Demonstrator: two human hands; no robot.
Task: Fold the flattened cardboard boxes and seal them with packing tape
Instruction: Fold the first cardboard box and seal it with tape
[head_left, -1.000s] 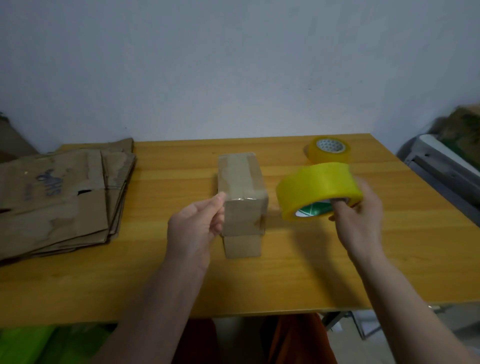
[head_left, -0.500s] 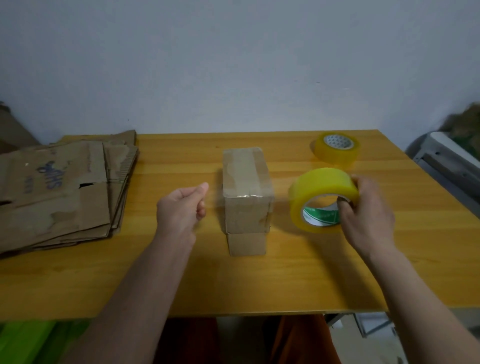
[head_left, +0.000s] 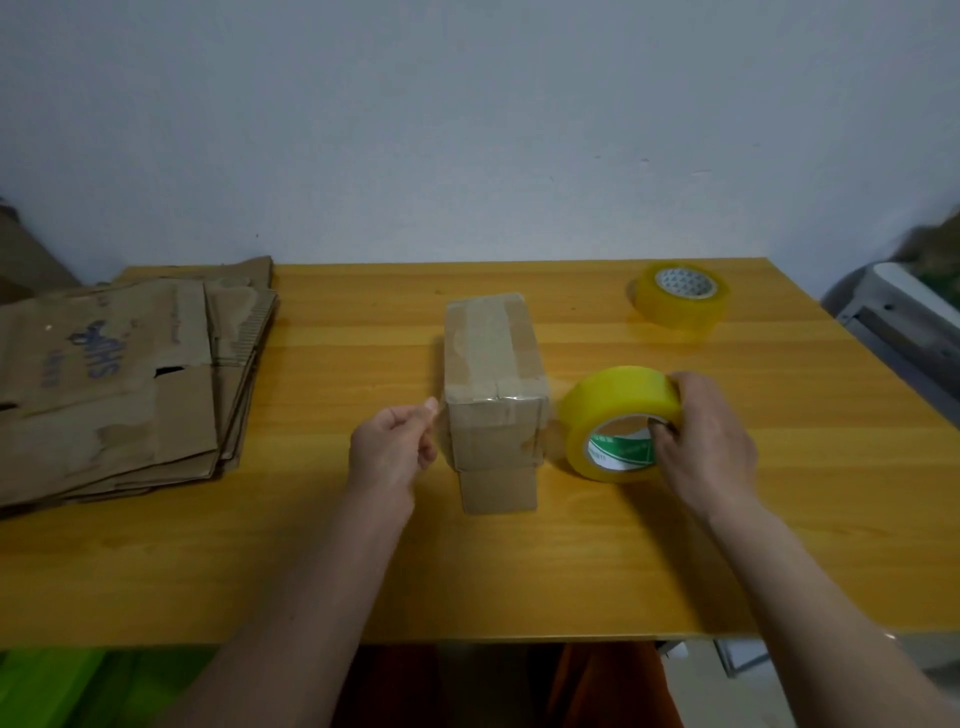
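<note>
A small folded cardboard box with clear tape over its top seam stands in the middle of the wooden table. A shorter piece of cardboard sticks out at its near end. My left hand hovers just left of the box's near corner, fingers curled shut, forefinger tip close to the box edge; I see nothing in it. My right hand grips a large yellow tape roll that stands on its edge on the table, right of the box, with fingers hooked into its core.
A stack of flattened cardboard boxes lies at the table's left end. A second yellow tape roll lies flat at the back right. A grey-white object stands off the table's right edge. A wall runs behind.
My right hand has lowered the tape roll from the air onto the table beside the box. My left hand let go of the box's side, drew back left, then came near again.
</note>
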